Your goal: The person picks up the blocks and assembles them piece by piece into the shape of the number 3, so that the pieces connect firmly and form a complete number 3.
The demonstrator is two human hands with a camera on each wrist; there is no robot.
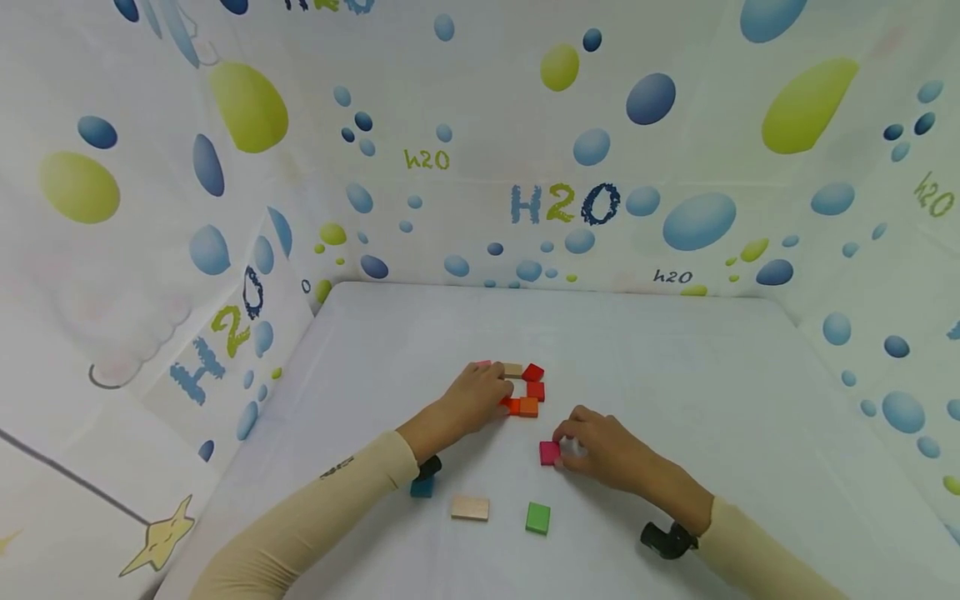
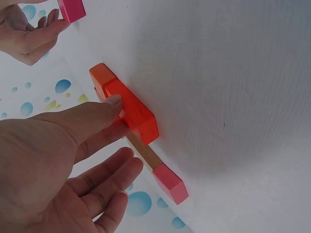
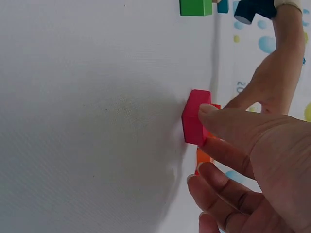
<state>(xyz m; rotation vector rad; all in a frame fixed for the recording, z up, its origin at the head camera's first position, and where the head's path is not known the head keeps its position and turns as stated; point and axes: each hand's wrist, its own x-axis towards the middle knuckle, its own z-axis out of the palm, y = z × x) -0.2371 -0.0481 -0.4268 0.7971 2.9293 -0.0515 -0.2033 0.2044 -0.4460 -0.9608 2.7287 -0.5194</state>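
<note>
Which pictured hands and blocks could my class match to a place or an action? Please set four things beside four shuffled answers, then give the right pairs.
Things
1. Left hand
2. Right hand
3. Green block
4. Blue block

Places and actions
A. To the right of the loose wooden block in the head view
B. Pinches a dark pink block
C. Partly hidden by a black wrist camera in the head view
D. Pinches a red-orange block

Right pairs: 1-D, 2-B, 3-A, 4-C
</note>
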